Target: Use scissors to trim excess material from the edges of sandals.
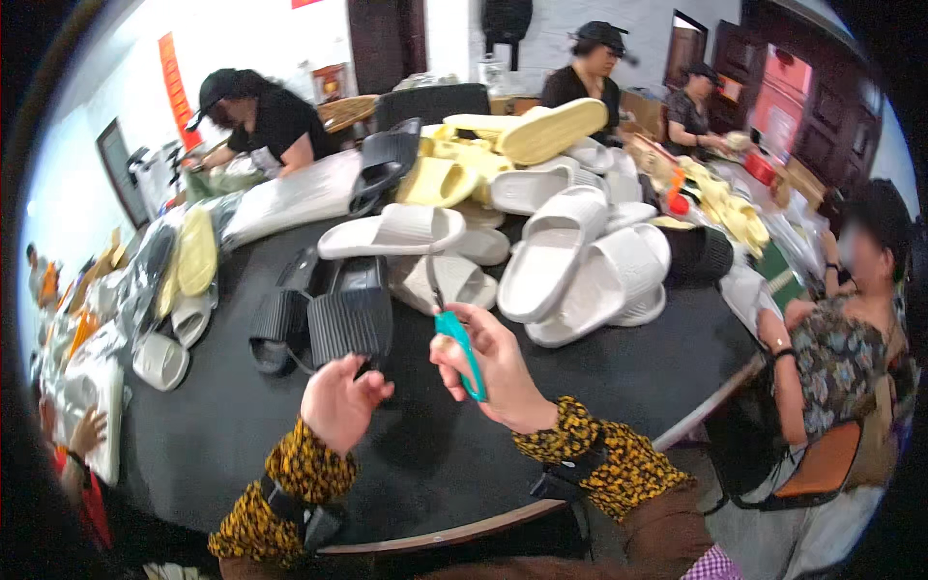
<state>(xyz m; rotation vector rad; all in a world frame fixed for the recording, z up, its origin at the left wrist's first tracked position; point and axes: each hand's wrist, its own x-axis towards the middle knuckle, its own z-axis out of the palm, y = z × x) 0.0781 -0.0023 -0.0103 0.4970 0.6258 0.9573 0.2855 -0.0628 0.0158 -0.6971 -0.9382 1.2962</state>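
Note:
My right hand (pixel 498 362) is closed around a teal-handled tool (pixel 462 360) with a thin, curved metal tip pointing away from me. The tip rises in front of a white slide sandal (pixel 443 278) lying on the black table (pixel 416 474). To its left, my left hand (pixel 343 401) has its fingers loosely bent, with thumb and fingers apart. It is just in front of a ribbed black slide sandal (pixel 350 319), and I cannot tell whether it touches the sandal. Another ribbed black slide (pixel 277 329) lies beside that one.
White slides (pixel 590 261) and yellow slides (pixel 556 130) are heaped across the table's far middle. Bagged slides (pixel 196 251) lie at the left, near a stack of clear plastic bags (pixel 295 201). Other people work around the table; one sits close on the right (pixel 841 338).

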